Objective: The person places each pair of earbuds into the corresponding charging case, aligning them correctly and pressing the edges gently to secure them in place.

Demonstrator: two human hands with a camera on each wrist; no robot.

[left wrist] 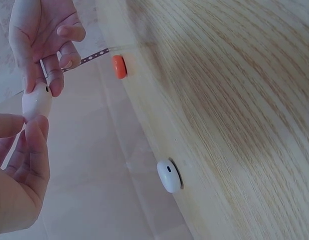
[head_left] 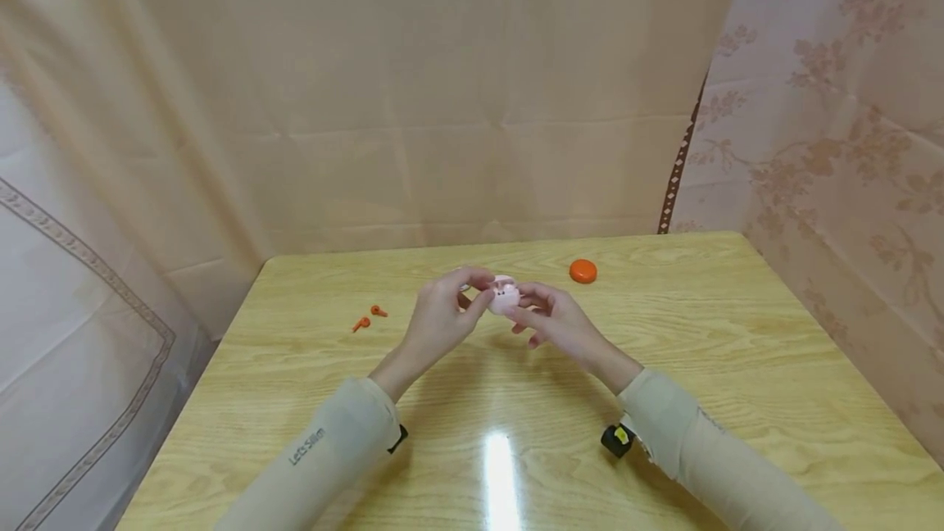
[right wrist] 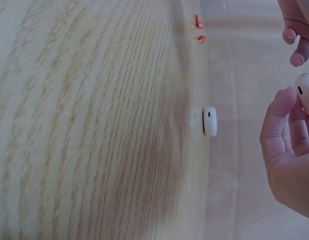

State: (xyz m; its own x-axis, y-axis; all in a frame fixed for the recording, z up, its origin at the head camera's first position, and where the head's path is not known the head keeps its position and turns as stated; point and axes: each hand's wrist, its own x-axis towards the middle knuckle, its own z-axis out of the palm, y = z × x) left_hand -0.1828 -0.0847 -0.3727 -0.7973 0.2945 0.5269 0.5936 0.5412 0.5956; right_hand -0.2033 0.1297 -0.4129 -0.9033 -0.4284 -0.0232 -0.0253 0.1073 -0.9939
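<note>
Over the table, both hands hold a pale pink-white earbud case (head_left: 506, 299) with its lid tipped up. Two small dark spots show inside it in the head view. My left hand (head_left: 442, 307) pinches the case's left side between thumb and fingers. From the right, my right hand (head_left: 559, 324) grips the other side, thumb in front. In the left wrist view the case (left wrist: 37, 103) sits between the fingertips of both hands, a small dark slot on its shell. The right wrist view shows the case (right wrist: 305, 91) partly cut off by the frame edge.
A second white case (left wrist: 168, 176) lies on the table, mostly hidden behind my left hand in the head view. An orange round case (head_left: 583, 271) is at the back right. Two orange earbuds (head_left: 361, 324) lie at left on the wooden table (head_left: 295, 400). Curtains hang behind.
</note>
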